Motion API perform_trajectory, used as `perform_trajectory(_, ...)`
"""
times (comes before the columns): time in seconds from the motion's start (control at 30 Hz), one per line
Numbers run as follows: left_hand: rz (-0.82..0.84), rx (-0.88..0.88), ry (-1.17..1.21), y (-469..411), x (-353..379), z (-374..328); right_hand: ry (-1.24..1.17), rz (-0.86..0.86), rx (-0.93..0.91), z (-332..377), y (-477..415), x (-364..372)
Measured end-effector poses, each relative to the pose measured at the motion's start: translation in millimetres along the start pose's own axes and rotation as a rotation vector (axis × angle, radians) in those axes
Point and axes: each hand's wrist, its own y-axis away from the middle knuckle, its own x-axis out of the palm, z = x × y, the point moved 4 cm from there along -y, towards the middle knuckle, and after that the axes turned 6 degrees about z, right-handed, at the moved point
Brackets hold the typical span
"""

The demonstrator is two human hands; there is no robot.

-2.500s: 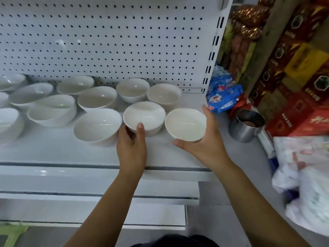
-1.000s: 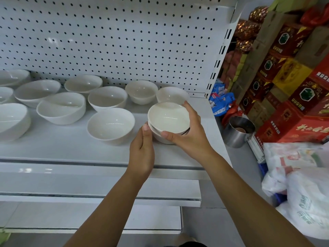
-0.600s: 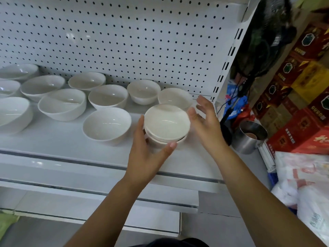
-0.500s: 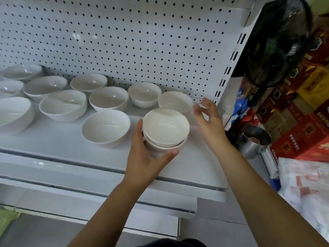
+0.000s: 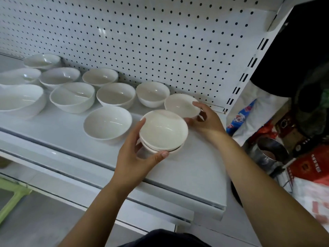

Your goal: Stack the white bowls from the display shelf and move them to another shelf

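From the head camera I see a stack of two white bowls (image 5: 163,130), plain, glossy and shallow, the upper one nested neatly inside the lower so that only a thin rim of the lower bowl shows along the near side. My left hand (image 5: 135,157) holds this stack: the fingers (image 5: 141,124) curl along its left rim and the thumb hooks over the near rim, so the stack sits between them. I cannot tell whether it rests on the display shelf (image 5: 53,132) or hangs just above it.

Just behind and to the right, a single white bowl (image 5: 179,104) of the same kind is pinched at its near right rim by my right hand (image 5: 204,120), fingers over the top edge and thumb underneath. It is tilted a little toward me.

The stack is near the shelf's front edge, with bare shelf to its right up to the slotted upright (image 5: 249,68). To the left a lone bowl (image 5: 107,124) stands close, and more loose bowls (image 5: 115,95) fill the back rows against the pegboard (image 5: 142,41). Past the shelf's right end a steel cup (image 5: 270,154) stands among red boxes (image 5: 309,166)
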Motion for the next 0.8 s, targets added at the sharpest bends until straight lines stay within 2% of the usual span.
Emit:
perform_trajectory(0.27, -0.017, -0.022, 0.008, 1.7, -0.6, 1.3, -0.088, -0.125, 0.011, -2.7, 2.7, -2.0)
perform_trajectory(0.57, -0.007, -0.007, 0.005, 2.2, 0.2, 0.4, -0.236, -0.228, -0.143, 37.0, 30.0, -14.3)
perform_trajectory(0.8, -0.011, -0.001, 0.007, 1.4, 0.0, 1.0, -0.373, -0.098, -0.258, 60.1, 63.2, 5.1)
